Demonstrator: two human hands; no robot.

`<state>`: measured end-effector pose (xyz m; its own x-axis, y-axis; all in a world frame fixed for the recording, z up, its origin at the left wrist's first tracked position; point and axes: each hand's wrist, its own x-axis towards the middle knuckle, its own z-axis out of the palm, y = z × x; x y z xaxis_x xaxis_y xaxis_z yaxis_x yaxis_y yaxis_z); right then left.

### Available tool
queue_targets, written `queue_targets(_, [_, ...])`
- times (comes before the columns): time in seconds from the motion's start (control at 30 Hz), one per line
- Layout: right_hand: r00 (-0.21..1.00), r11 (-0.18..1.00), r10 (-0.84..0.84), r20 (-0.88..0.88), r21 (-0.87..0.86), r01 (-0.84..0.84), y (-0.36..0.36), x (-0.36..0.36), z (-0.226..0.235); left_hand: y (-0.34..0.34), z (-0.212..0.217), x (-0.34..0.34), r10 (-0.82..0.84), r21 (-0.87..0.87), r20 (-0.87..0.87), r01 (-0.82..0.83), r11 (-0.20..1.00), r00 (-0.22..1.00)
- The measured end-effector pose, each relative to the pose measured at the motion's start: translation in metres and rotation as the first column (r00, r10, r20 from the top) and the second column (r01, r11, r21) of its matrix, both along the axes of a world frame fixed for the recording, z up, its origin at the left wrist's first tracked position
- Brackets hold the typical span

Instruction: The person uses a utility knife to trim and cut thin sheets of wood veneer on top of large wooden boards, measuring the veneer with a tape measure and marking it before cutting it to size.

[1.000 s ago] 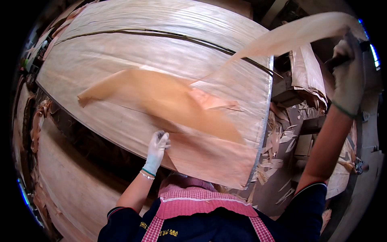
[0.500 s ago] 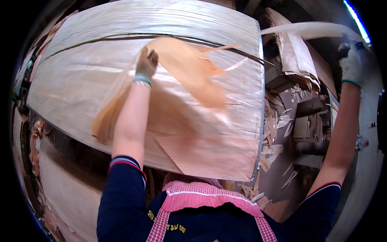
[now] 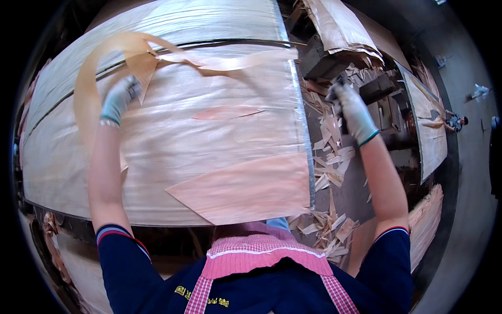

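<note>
Looking down in the head view, I have my gloved left hand (image 3: 121, 99) over the left part of a broad pale veneer surface (image 3: 209, 141), its fingers curled inward. A tan veneer sheet (image 3: 86, 94) arches around it, rising on its left, bending over beyond my knuckles and dropping a pointed flap just beside my fingertips; the sheet is blurred, and I cannot tell whether my fingers have hold of it. A paler strip (image 3: 235, 62) trails from the arch toward the right edge of the surface, and I cannot make out whether it belongs to the same sheet. My gloved right hand (image 3: 355, 109) is well apart, out past that edge, over a litter of veneer scraps (image 3: 332, 162). Something dark shows at its bent fingers, but I cannot tell whether I am gripping a thing there. A pink veneer piece (image 3: 251, 188) lies flat at the near right corner of the surface, its point to the left, and a small pink sliver (image 3: 225, 113) lies farther in. A thin dark rod (image 3: 225, 42) crosses the far side.
</note>
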<state>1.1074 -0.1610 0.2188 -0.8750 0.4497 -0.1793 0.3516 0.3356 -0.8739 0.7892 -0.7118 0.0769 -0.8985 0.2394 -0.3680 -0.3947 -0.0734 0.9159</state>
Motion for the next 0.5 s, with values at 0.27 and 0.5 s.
queue_targets(0.27, [0.993,0.912,0.117,0.029,-0.4,-0.096,0.018,0.152,-0.04,0.231,0.029,0.276,-0.396,-0.151,-0.108,0.379,0.913,0.912])
queue_targets(0.5, [0.978,0.804,0.202,-0.042,-0.563,-0.19,0.124,0.244,-0.029,0.478,0.076,0.445,-0.614,0.139,-0.073,0.617,0.774,0.786])
